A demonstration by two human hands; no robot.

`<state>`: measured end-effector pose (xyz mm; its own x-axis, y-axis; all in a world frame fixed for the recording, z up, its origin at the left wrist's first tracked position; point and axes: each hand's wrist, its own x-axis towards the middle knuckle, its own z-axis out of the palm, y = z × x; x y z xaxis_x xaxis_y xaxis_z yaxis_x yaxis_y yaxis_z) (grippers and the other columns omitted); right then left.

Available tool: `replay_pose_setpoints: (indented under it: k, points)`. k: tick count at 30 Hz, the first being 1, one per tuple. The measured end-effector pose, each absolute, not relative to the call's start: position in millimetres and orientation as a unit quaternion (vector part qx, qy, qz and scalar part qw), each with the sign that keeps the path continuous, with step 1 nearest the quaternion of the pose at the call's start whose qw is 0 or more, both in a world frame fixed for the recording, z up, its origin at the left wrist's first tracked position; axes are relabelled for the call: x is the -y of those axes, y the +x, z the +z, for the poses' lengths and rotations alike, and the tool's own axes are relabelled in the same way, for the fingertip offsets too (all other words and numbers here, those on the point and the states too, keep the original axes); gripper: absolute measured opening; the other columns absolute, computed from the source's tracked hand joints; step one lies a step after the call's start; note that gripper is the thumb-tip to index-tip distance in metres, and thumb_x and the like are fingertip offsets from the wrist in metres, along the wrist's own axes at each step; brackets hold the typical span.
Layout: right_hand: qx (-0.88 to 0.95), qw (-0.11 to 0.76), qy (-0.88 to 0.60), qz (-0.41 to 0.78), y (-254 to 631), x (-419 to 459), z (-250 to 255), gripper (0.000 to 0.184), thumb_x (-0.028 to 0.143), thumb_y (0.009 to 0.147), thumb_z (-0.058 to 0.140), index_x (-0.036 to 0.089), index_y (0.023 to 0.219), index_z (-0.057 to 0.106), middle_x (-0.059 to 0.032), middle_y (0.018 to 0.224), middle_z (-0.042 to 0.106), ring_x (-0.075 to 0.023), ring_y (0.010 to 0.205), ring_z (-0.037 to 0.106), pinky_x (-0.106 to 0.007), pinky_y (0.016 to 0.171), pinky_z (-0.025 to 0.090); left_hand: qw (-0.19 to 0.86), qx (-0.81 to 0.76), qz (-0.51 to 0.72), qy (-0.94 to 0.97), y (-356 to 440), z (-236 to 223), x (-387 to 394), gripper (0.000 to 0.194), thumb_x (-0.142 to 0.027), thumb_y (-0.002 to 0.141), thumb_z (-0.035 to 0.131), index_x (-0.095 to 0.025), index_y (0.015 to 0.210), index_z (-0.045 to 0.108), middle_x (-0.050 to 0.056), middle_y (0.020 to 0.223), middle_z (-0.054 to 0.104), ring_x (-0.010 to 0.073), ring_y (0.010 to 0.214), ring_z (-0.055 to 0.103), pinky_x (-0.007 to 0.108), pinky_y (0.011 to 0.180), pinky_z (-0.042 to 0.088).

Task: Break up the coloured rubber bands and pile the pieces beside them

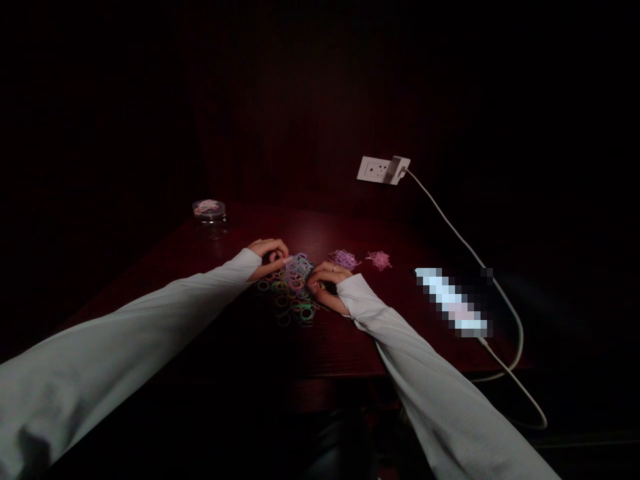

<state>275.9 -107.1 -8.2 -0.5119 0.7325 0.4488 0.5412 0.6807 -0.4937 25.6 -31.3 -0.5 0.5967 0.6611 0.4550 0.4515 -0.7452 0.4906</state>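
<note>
A loose pile of small, many-coloured elastic hair bands (297,275) lies on the dark red table between my hands. At the pile's upper left edge is my left hand (269,255), its fingers curled in and the thumb reaching the bands. My right hand (330,276), with a ring on one finger, bends down over the right side of the pile, fingers drawn together. Whatever either hand pinches is too small and dim to make out. Just beyond my right hand sit a purple heap of bands (345,259) and a pink heap of bands (379,260).
A clear round container (210,211) with a pink-patterned lid stands at the table's far left. To the right lies a phone (453,301) with a blurred screen. Its white cable (463,235) runs to a charger (398,170) in the wall socket (373,169).
</note>
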Motion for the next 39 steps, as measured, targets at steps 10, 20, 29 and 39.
replay_pose_setpoints:
  k: [10, 20, 29, 39]
  points:
    - [0.86, 0.314, -0.38, 0.129, 276, 107, -9, 0.016, 0.032, 0.097, 0.058, 0.024, 0.095, 0.072, -0.0049, 0.099, 0.074, -0.0181, 0.099, 0.069, -0.033, 0.094, 0.054, 0.186, -0.287, 0.317, 0.884, 29, -2, 32, 0.027, -0.041, 0.098, 0.053, -0.019, 0.097, 0.068, 0.0, 0.085, 0.068, 0.0163, 0.076, 0.059, 0.03, 0.081, 0.044]
    - [0.867, 0.322, -0.362, 0.118, 279, 100, -16, 0.016, 0.031, 0.097, 0.058, 0.023, 0.094, 0.071, -0.0046, 0.098, 0.074, -0.0179, 0.095, 0.068, -0.033, 0.089, 0.054, 0.175, -0.243, 0.307, 0.904, 21, -5, 20, 0.028, -0.039, 0.1, 0.052, -0.019, 0.097, 0.071, 0.005, 0.096, 0.07, 0.0175, 0.082, 0.058, 0.031, 0.082, 0.046]
    - [0.867, 0.32, -0.365, 0.116, 279, 99, -18, 0.014, 0.03, 0.096, 0.058, 0.024, 0.094, 0.071, -0.0043, 0.099, 0.074, -0.018, 0.096, 0.069, -0.032, 0.088, 0.055, 0.185, -0.217, 0.31, 0.907, 21, -4, 22, 0.045, -0.044, 0.106, 0.043, -0.018, 0.085, 0.072, 0.006, 0.092, 0.071, 0.0192, 0.088, 0.063, 0.032, 0.088, 0.047]
    - [0.861, 0.316, -0.378, 0.13, 277, 102, -15, 0.014, 0.029, 0.095, 0.058, 0.024, 0.094, 0.071, -0.0034, 0.098, 0.074, -0.0166, 0.094, 0.07, -0.03, 0.086, 0.055, 0.061, -0.226, 0.184, 0.954, 12, -6, 21, 0.046, -0.067, 0.09, 0.058, -0.021, 0.094, 0.064, 0.001, 0.087, 0.066, 0.0191, 0.084, 0.056, 0.03, 0.078, 0.034]
